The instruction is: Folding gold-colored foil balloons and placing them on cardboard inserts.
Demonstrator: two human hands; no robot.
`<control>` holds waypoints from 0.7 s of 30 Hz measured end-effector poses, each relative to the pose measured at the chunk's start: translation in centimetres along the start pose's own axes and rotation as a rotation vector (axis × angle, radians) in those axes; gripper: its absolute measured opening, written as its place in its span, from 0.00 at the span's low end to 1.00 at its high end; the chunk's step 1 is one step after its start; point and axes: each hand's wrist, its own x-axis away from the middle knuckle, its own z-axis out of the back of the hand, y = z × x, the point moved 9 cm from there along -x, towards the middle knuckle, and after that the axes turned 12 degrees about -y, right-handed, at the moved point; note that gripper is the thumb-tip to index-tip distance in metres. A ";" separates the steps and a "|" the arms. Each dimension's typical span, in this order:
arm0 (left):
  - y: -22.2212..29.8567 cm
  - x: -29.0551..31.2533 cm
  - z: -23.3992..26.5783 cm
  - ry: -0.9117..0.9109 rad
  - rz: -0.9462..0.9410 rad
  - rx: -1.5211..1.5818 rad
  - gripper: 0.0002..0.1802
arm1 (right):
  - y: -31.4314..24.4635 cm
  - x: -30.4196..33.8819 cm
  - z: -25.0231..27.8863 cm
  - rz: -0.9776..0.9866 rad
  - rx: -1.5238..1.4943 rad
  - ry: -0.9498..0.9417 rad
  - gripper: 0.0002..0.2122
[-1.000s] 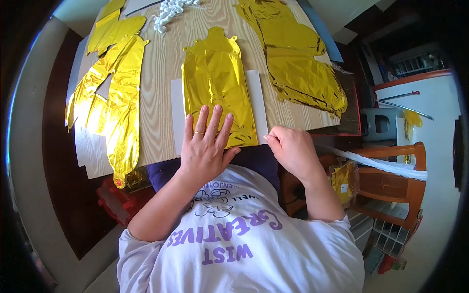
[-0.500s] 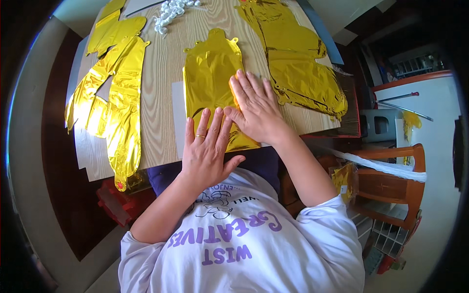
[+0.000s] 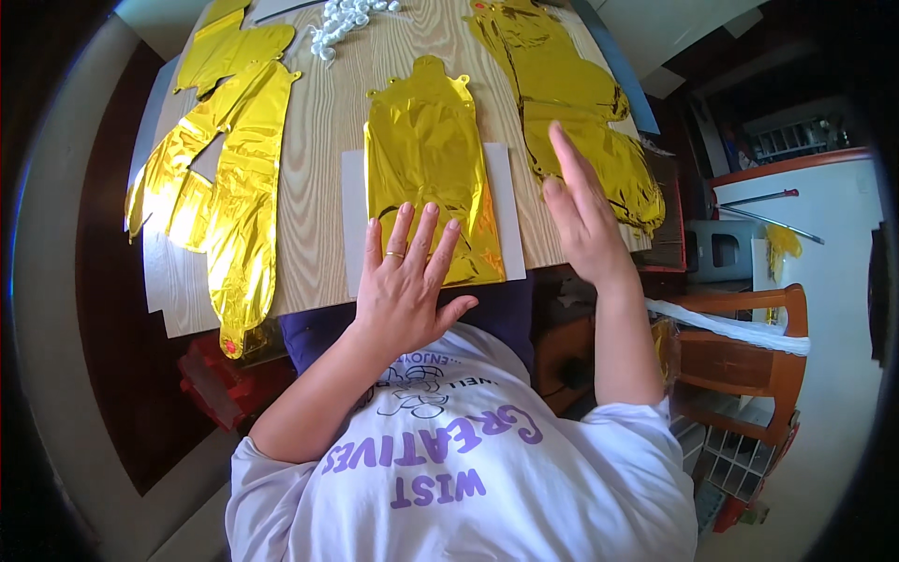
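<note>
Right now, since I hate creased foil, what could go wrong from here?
The middle gold foil is wrinkled around the left hand, so pressing might crease it more. The left gold foil partly overhangs the table and could get snagged. The raised right hand, near the right gold foil, might shift it.

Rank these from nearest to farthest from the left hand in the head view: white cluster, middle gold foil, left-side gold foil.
1. Middle gold foil: near end under the left hand.
2. Left-side gold foil: left on the table.
3. White cluster: toward the far edge.
</note>
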 end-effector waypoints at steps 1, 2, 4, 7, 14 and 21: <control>-0.1 0.0 0.1 0.006 0.002 -0.002 0.49 | -0.8 1.3 0.2 0.002 0.085 -0.005 0.26; 0.0 0.0 0.1 0.002 0.001 0.000 0.49 | -1.8 2.7 0.3 0.002 0.170 -0.005 0.24; 0.0 0.1 0.2 -0.010 0.004 0.007 0.49 | -3.4 5.5 -0.3 -0.017 0.173 0.116 0.05; 0.0 0.2 0.5 -0.007 -0.007 0.035 0.48 | -0.8 9.0 -2.8 -0.388 -0.070 -0.006 0.09; 0.3 1.1 -0.2 0.038 -0.028 -0.083 0.39 | 1.6 10.8 -10.1 -0.693 -1.119 -0.113 0.10; -0.3 2.4 1.2 0.137 0.034 -0.097 0.29 | 2.9 7.0 -6.6 -0.594 -0.915 0.087 0.08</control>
